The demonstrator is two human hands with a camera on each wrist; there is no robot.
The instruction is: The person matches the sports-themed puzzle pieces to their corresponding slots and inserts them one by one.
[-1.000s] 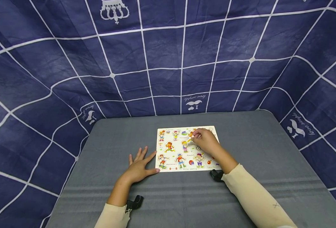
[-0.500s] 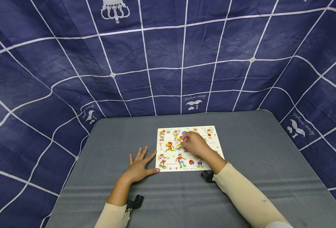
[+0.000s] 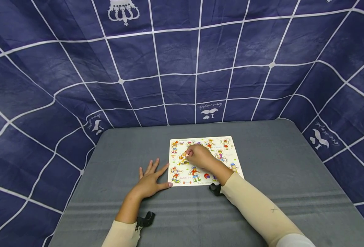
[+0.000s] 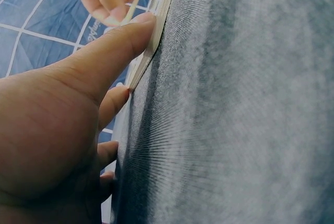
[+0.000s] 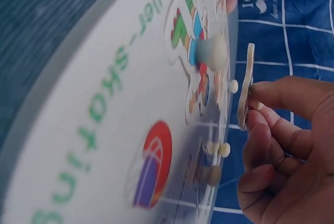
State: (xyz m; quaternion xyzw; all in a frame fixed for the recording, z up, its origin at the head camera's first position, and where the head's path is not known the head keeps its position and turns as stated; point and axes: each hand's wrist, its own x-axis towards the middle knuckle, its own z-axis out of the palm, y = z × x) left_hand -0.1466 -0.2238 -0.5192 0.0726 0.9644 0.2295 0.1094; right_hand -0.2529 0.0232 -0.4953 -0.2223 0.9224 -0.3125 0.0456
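A white wooden knob puzzle board [image 3: 186, 170] printed with children playing sports lies flat on the table. My right hand [image 3: 201, 157] hovers over its left half and pinches a thin puzzle piece [image 5: 246, 88] by the small knob. In the right wrist view that piece stands edge-on, apart from the board. Seen from above, it overlaps the running-figure spot, and the hand hides part of it. My left hand [image 3: 151, 185] rests with spread fingers at the board's left side, its thumb [image 4: 138, 31] and index finger touching the edge.
Other pieces with pale knobs sit in the board, such as the roller-skating figure [image 3: 195, 174] and the cyclist [image 3: 220, 156]. A grey cloth covers the table [image 3: 132, 147]. Blue curtains [image 3: 175, 61] with white grid lines enclose the back and sides.
My right hand has carried the puzzle piece leftward across the board, uncovering the figures on the right side. The left hand has stayed at the left edge.
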